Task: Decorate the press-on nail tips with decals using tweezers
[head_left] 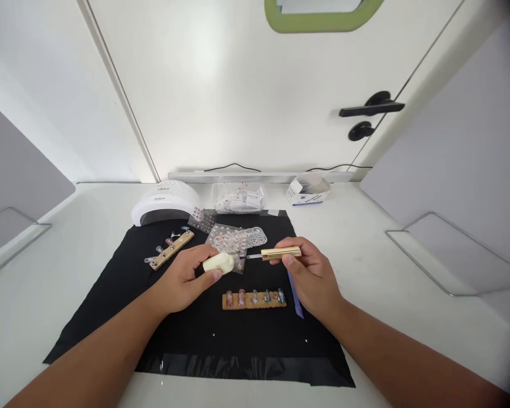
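Cream piece (215, 264) and gold-handled tool (281, 253) held close above black mat (195, 331): slip hazard noted

From my remote station I take clock directions from the gap between the hands. At ten, a white lamp (166, 205) stands at the mat's rear edge. At nine, a wooden bar (173, 251) carries nail tips (169, 242); an outward swing of the near arm could topple them.

Between eight and nine, the left hand (182, 283) pinches the cream piece with thumb and fingers. I cannot tell whether that piece is a soft lump or a container. A loose pinch would let it twist or drop.

Clear sheets (225, 238) lie toward eleven; a fallen tool could smear or shift them. At half past five, a second bar (255, 304) bears five decorated tips (242, 297), exposed to anything dropped from above.

The tool's handle sits at three, its thin silvery shaft aimed at the cream piece; I cannot confirm contact. Excess push could jab the opposite thumb. A purple strip (296, 300) lies at four, liable to a careless wrist. Between three and four, the right hand (312, 276) grips the gold handle, thumb against fingers; rolling it would turn the tip off line.
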Demonstrator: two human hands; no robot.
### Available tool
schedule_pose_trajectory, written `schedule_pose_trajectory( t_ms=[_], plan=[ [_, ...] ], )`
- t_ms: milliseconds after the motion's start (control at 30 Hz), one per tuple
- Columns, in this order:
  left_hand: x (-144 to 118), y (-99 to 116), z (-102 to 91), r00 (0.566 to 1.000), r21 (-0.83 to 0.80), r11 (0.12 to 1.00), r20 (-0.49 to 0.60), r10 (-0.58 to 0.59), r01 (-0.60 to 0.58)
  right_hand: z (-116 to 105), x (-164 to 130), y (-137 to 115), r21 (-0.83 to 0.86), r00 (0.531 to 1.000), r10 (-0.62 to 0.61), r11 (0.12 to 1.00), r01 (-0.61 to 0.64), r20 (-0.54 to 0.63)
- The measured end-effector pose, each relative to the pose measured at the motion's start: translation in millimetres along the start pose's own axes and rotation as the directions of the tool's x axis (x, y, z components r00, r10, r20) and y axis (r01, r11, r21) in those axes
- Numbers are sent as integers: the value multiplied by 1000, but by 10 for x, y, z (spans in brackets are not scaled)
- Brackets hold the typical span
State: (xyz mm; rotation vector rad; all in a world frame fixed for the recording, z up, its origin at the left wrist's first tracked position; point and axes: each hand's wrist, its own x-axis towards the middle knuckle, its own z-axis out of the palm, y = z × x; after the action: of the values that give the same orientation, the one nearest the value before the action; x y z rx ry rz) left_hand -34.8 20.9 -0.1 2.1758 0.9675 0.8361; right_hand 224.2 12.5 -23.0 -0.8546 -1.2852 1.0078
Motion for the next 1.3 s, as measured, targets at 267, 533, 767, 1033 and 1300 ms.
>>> schedule_pose_trajectory(
  t_ms=[267, 533, 767, 1033, 1300],
  plan=[
    [10, -10, 10, 1000, -39, 999, 24, -8, 9, -24, -1, 0, -10, 1000, 12, 1000, -12, 5],
    [24, 24, 15, 998, -34, 999, 52, 35, -34, -22, -27, 6, -111, 994, 19, 994, -7, 111],
    [35, 112, 43, 990, -46, 997, 123, 75, -70, 63, 14, -169, -232, 973, -2, 971, 57, 230],
    [4, 73, 25, 990, -37, 994, 98, 105, -101, -59, 7, -116, -172, 996, 0, 985, 17, 95],
    [-10, 14, -63, 997, 6, 999, 53, 49, -49, -379, 99, -155, -154, 986, 16, 988, 9, 166]
  ],
)
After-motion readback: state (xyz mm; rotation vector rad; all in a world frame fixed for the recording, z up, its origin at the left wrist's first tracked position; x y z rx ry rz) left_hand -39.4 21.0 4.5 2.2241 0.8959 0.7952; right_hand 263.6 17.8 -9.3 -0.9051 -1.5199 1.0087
